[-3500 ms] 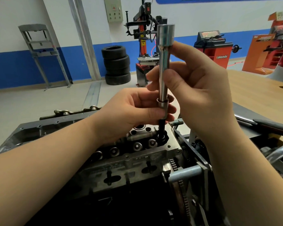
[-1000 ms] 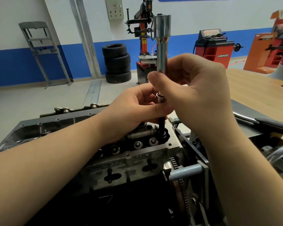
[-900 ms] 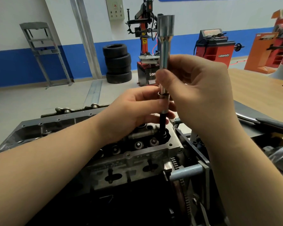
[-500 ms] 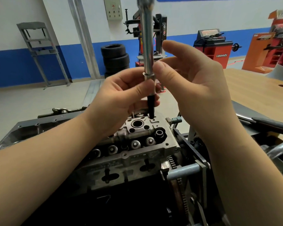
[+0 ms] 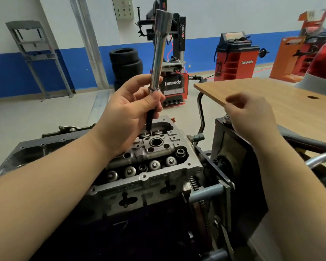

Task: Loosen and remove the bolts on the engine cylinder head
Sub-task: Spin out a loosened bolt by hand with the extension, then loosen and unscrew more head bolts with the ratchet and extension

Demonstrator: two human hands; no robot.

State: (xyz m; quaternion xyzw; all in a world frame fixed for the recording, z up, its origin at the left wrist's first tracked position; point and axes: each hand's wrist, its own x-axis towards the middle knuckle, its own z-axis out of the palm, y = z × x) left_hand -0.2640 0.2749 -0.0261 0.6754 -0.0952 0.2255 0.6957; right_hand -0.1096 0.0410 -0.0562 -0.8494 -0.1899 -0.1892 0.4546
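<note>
Head view is showing the left hand (image 5: 128,113) grasping the near-upright socket extension (image 5: 158,55) above the cylinder head (image 5: 149,166), nearer its bolts than the right hand (image 5: 252,117), hanging loosely curled, empty.

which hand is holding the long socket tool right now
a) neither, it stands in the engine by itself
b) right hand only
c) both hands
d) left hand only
d) The left hand alone grips the long socket tool above the cylinder head, while the right hand is off to the side near the wooden table, blurred, and not touching the tool.
</note>
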